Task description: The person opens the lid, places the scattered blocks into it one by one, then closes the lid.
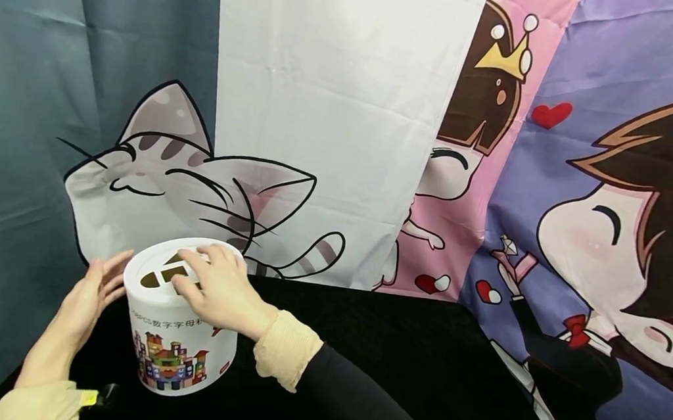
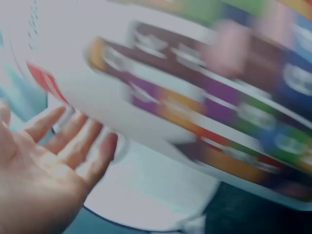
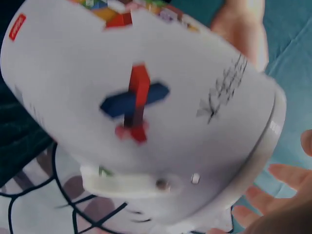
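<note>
A white cylindrical block tub (image 1: 183,343) stands upright on the black surface, printed with a picture of coloured building blocks. Its white lid (image 1: 145,262) has several shaped holes. My right hand (image 1: 229,290) reaches over the lid, fingers spread and slightly bent on top of it; in the right wrist view its fingertips (image 3: 261,200) are by the rim. To the left of the tub is my left hand (image 1: 82,305), palm toward its wall and fingers extended. Whether those fingers touch the wall cannot be told. A white handle (image 3: 126,186) shows on the tub's side.
Black cloth (image 1: 348,369) covers the table. Behind it hang a teal curtain (image 1: 18,112) and a white cloth with a cartoon cat (image 1: 152,209). Pink and purple cartoon cloths (image 1: 517,178) hang to the right. A black strap piece (image 1: 108,395) lies by the left cuff.
</note>
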{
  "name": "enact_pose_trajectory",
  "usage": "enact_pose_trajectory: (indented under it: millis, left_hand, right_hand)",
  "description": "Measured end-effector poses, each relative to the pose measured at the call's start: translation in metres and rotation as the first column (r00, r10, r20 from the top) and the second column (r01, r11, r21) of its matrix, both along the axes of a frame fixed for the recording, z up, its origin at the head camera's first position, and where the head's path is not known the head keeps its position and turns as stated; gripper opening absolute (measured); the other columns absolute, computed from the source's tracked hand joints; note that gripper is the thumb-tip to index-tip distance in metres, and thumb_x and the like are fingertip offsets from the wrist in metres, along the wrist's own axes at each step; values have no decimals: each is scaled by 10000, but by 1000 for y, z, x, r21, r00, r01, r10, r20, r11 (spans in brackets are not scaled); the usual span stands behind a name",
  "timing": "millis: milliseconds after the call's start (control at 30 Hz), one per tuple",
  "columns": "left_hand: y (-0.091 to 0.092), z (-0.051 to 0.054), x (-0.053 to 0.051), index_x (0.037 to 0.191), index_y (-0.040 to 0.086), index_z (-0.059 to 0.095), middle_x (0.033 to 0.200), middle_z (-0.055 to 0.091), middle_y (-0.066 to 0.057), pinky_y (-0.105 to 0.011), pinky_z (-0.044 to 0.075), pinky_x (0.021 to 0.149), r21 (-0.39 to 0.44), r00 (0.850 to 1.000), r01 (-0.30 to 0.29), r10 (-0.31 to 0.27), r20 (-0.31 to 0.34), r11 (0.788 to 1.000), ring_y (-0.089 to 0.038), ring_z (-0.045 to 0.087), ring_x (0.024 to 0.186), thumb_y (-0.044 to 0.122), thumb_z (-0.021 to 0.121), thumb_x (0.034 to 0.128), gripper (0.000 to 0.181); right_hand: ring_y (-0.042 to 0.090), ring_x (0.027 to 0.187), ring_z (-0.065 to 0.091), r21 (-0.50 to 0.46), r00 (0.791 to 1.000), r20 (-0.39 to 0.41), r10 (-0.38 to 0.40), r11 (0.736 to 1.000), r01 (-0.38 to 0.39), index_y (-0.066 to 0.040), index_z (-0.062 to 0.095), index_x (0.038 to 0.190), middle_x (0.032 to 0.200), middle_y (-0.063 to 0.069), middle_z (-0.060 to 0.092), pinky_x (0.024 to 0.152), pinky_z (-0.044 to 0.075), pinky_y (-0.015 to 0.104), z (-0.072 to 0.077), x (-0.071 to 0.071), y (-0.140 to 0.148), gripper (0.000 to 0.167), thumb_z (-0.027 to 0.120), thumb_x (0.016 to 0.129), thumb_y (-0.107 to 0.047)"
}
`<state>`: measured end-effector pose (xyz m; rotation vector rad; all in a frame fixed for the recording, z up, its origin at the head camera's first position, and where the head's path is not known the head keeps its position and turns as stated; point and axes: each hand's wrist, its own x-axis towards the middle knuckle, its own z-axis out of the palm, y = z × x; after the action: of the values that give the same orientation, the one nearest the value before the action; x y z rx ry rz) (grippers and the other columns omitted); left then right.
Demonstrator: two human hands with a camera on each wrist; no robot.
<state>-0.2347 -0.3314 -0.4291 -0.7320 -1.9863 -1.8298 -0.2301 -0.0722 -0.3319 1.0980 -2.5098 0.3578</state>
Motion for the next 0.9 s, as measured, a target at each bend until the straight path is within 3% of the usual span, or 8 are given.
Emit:
enact_pose_trajectory:
  millis: [100,167,267,333,367,533,733,900]
  left_hand:
    - [10,30,-4,1548,29,234,1504,362,-1,-78,314,890,-174,991,-129,132,2,976,-8,367,1309,401,25,1063,646]
    - [17,49,-7,1537,-31,197,1549,267,-193,-190,265,1039,-286,983,-167,181,23,944,-206,270,1415,412,-14,1053,689]
    - [27,72,-13,1511,-91,193,1508,149,-380,-486,140,1138,-419,977,-152,200,74,895,-497,115,1409,416,-16,1050,716]
    - [32,82,-18,1497,-109,216,1506,153,-379,-664,66,1074,-508,973,-144,216,86,849,-552,87,1386,416,2,1054,719]
    - [35,85,-20,1490,-117,228,1508,168,-369,-665,76,1073,-549,970,-145,228,85,823,-546,92,1389,421,10,1055,725]
    - [44,89,-26,1475,-139,241,1497,240,-344,-639,134,1080,-667,963,-145,260,76,731,-523,155,1388,455,68,1062,744]
    - [49,85,-25,1479,-126,252,1484,259,-357,-645,199,1053,-726,952,-176,304,47,665,-542,231,1352,492,102,1054,765]
    - [51,84,-23,1477,-111,283,1489,268,-340,-652,186,1050,-748,943,-205,331,20,631,-541,226,1354,486,92,1055,755]
  right_hand:
    - [184,1417,233,7,993,89,-82,997,82,-258,410,1497,1493,19,378,1105,230,481,3,-11,1,531,284,1044,-505]
    - [196,1442,191,7,980,157,-122,992,123,-243,369,1522,1529,24,338,1113,208,507,3,-18,0,567,251,1043,-523]
    - [206,1460,151,13,958,230,-173,985,175,-216,325,1543,1562,28,293,1122,188,530,3,-28,-1,597,229,1043,-527]
    - [201,1464,143,31,945,254,-205,978,204,-204,309,1549,1573,15,275,1122,189,530,3,-33,-1,607,218,1044,-527]
    - [196,1464,146,43,941,256,-221,975,218,-202,310,1548,1575,7,272,1121,196,527,3,-36,-1,605,218,1045,-525]
    - [156,1457,169,52,927,278,-250,968,246,-156,358,1520,1566,-14,296,1112,224,520,0,-44,-2,605,219,1048,-507]
    - [152,1444,216,27,929,281,-242,969,245,-114,426,1468,1537,7,354,1102,247,516,-10,-48,-4,570,259,1050,-463]
    - [153,1446,209,9,930,278,-240,969,247,-98,342,1524,1562,37,308,1136,221,425,-17,-49,-5,610,283,1039,-462]
